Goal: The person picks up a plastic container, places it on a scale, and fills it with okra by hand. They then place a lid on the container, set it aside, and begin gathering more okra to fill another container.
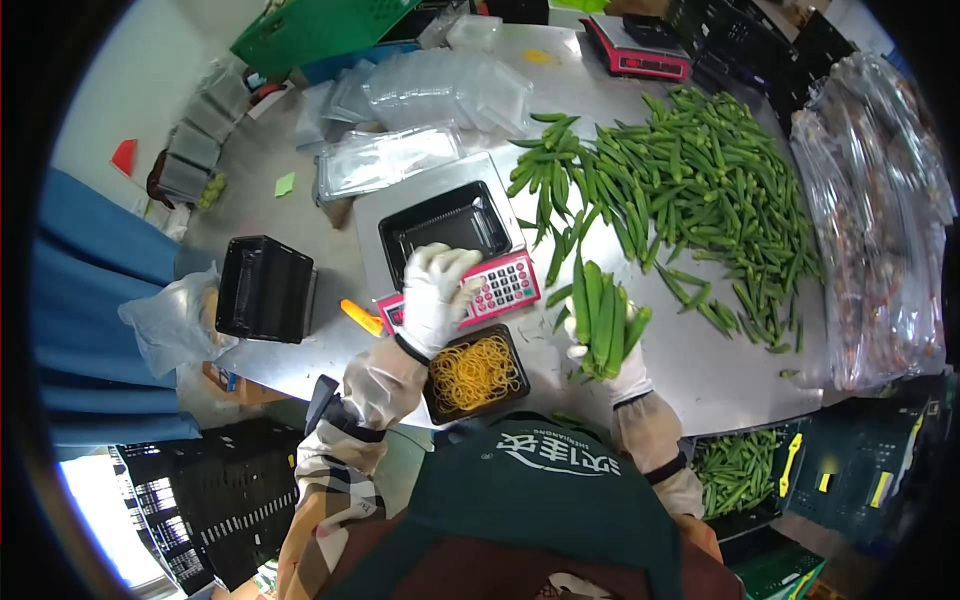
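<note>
My right hand (625,372), in a white glove, grips a bunch of green okra pods (603,322) above the steel table's front part. The pods lie side by side, pointing away from me. My left hand (436,300), also gloved, hovers at the keypad side of a pink-and-silver weighing scale (515,283). Its fingers are bent and apart, with nothing visible in them. On the scale's plate sits an empty black tray (445,225), its near edge partly hidden by that hand. Just below, a black tray holds yellow rubber bands (474,373).
A big okra pile (690,180) spreads over the right of the table. Stacked black trays (265,290) stand left, clear plastic lids (400,160) at the back. Another scale (640,55) is at the far edge, plastic bags (870,230) at right. An orange-handled tool (361,317) lies nearby.
</note>
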`<state>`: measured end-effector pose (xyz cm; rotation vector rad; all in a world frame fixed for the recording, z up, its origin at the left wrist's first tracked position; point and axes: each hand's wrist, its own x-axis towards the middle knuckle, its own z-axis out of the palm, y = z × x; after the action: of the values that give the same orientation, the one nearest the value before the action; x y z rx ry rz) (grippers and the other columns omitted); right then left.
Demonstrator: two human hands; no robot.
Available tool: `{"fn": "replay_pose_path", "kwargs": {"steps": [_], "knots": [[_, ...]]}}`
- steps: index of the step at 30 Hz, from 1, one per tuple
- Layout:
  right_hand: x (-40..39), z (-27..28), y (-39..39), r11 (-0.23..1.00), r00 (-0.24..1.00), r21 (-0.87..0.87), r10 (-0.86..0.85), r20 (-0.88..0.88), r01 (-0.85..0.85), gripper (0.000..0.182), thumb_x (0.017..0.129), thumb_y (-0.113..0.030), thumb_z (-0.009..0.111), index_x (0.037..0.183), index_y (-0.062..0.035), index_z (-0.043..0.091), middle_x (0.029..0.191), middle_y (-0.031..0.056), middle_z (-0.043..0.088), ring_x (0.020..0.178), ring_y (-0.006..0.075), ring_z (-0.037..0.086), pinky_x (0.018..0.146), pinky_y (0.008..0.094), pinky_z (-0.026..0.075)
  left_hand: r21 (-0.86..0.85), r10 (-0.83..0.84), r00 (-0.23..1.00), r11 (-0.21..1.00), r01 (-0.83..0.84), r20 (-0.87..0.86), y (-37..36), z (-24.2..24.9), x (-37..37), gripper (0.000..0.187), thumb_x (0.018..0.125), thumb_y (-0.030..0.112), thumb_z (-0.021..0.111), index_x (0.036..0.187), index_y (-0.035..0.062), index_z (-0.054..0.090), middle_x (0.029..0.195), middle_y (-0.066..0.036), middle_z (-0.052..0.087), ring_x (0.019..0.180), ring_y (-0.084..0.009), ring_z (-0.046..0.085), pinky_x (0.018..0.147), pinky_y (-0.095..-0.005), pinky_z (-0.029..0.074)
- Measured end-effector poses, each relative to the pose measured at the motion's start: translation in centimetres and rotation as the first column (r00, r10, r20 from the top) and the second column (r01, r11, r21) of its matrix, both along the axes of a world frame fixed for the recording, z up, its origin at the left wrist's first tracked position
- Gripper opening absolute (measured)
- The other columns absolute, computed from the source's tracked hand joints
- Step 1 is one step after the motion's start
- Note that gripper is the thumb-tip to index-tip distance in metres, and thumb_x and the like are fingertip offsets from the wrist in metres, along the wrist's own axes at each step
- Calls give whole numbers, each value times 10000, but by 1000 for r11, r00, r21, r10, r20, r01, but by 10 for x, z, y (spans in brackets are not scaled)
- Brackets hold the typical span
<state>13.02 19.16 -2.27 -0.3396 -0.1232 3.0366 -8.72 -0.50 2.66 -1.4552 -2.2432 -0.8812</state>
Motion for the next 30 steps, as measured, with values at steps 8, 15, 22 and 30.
{"fn": "replay_pose_path", "kwargs": {"steps": [8,15,22,30], "knots": [[-17,7,-12,992,981,-13,126,150,-125,562,978,-499,387,1354,-88,461,1282,156,563,1089,357,592,704,460,555,210,-217,-64,972,-102,974,60,-16,62,238,888,96,646,1094,-22,628,945,-93,680,875,-138,638,769,-250,517],[-70,27,-21,977,979,-112,192,70,-184,535,992,-441,427,1322,-22,465,1278,181,548,1123,339,573,805,422,563,407,-565,-201,758,-510,800,34,-6,27,176,899,69,561,1074,56,539,1013,-134,646,922,-245,628,833,-426,530],[-163,42,-51,992,988,93,77,136,-91,497,979,-462,446,1266,-63,521,1190,129,609,1019,267,618,778,368,567,514,-666,148,395,-761,731,-14,13,-33,191,914,71,559,1103,71,533,1011,-125,629,914,-245,621,854,-465,532],[-200,72,-78,993,889,100,-102,446,64,705,957,-486,463,1428,2,271,1421,262,339,1329,402,341,1085,611,272,494,-518,358,148,-857,777,-73,2,-58,195,927,77,534,1121,88,530,1020,-106,625,960,-249,599,900,-489,499]]}}
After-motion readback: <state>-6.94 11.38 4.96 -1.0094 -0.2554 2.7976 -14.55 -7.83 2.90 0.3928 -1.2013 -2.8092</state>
